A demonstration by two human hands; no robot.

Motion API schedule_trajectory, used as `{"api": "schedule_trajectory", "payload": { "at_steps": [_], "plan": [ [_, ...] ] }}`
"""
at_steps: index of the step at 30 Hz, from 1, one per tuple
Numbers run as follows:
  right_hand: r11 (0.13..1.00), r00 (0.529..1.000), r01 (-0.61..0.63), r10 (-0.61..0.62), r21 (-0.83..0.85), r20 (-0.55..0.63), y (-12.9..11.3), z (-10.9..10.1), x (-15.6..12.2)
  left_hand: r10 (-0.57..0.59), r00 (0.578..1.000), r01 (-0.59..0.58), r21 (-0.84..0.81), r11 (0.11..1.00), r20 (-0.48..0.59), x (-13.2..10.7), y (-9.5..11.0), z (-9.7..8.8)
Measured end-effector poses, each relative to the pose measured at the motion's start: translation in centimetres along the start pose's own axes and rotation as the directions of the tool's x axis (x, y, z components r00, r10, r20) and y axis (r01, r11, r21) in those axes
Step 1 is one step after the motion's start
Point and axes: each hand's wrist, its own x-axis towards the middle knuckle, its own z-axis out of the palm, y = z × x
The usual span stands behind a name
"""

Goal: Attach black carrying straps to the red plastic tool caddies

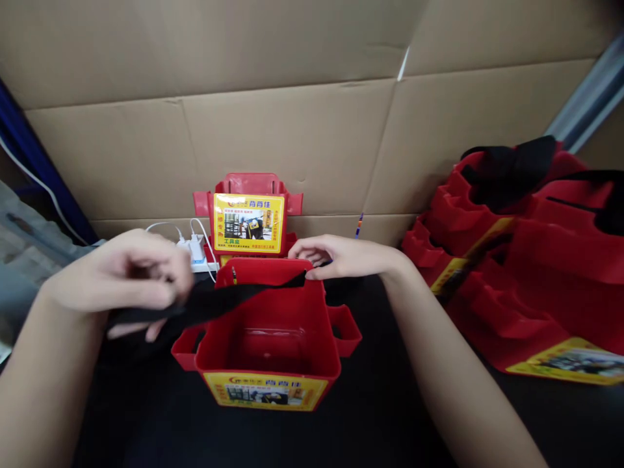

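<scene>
A red plastic tool box (267,325) with a yellow label on its front stands upright before me, its inside bare. A black strap (219,302) passes through the right slot in its back wall and stretches left across the opening. My left hand (141,279), slightly blurred, is closed on the strap to the left of the box. At the box's back right corner, my right hand (336,257) has its thumb at the strap by the slot, its fingers curled behind the wall. Those fingertips are partly hidden.
Behind stand more red tool boxes (248,224), stacked. At right are several red boxes (550,260) with black straps. White chargers (195,249) sit in a power strip at back left. A pen (359,226) stands near the cardboard wall (292,143). Black cloth (160,416) covers the table.
</scene>
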Motion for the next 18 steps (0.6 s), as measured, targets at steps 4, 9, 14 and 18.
{"api": "schedule_trajectory", "payload": {
  "at_steps": [4,9,14,18],
  "plan": [
    [1.0,1.0,0.0,0.0,0.0,0.007,0.1,-0.1,0.0,0.0,0.997,0.018,0.247,0.969,-0.074,4.2,3.1,2.8],
    [1.0,1.0,0.016,-0.016,0.005,0.01,0.0,0.0,0.1,0.088,0.973,0.109,0.756,0.646,-0.215,8.9,5.5,8.2],
    [1.0,1.0,0.008,-0.007,-0.013,0.007,0.0,0.0,0.2,0.057,0.984,0.12,0.872,0.475,-0.166,9.4,5.7,8.9],
    [0.998,1.0,0.021,-0.021,-0.063,0.003,0.0,-0.1,0.2,0.093,0.964,0.176,0.86,0.48,-0.249,8.6,5.7,7.9]
  ]
}}
